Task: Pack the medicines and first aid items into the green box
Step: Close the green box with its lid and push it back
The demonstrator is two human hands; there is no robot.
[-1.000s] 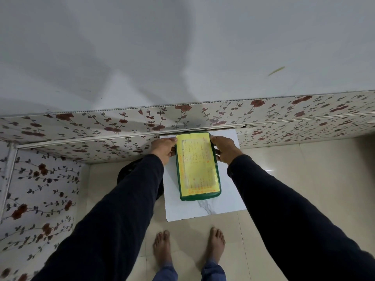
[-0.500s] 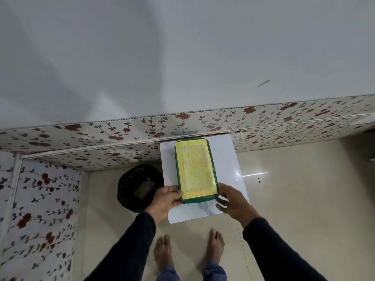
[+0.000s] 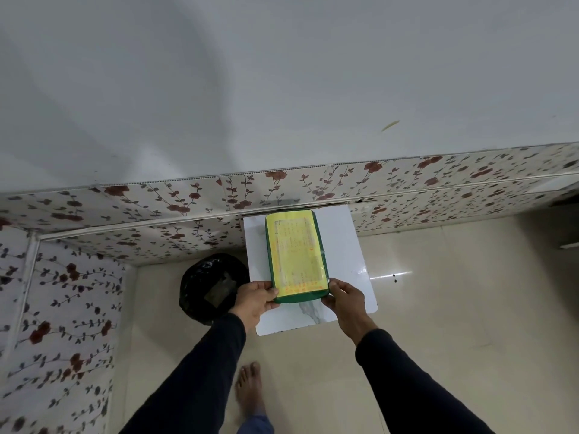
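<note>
The green box, closed, with a yellow printed label on its lid, lies lengthwise on a small white marble-look table. My left hand grips its near left corner, thumb on top. On the near right corner sits my right hand, fingers against the side. No medicines or first aid items are visible outside the box.
The small table stands against a wall with floral covering. A black bag-lined bin sits on the floor just left of the table. My bare foot is on the beige tiled floor below.
Both hands slid from the far end of the box to its near end and now grip the near corners. The box stays on the table.
</note>
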